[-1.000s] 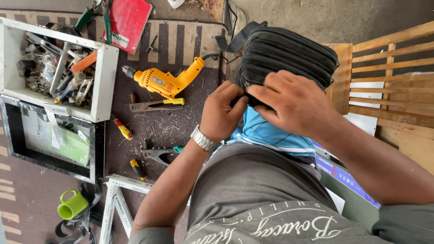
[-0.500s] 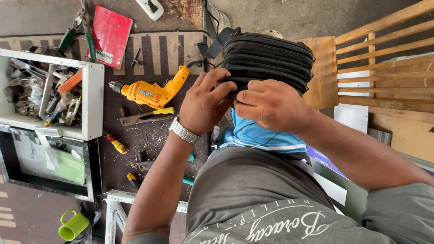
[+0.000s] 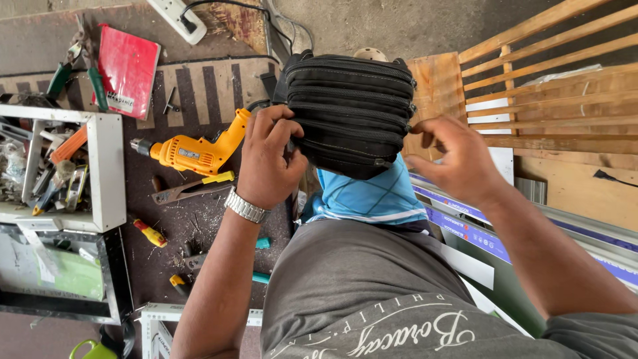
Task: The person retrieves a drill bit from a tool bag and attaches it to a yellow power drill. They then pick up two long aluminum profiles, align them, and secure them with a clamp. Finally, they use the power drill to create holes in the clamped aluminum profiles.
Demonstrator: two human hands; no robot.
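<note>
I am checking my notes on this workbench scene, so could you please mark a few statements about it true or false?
1. The left hand grips the black zippered bag. True.
2. The right hand grips the bag too. False: it is open, just off the bag.
3. A yellow drill lies left of the bag. True.
4. The wristwatch is on the right wrist. False: the left.
</note>
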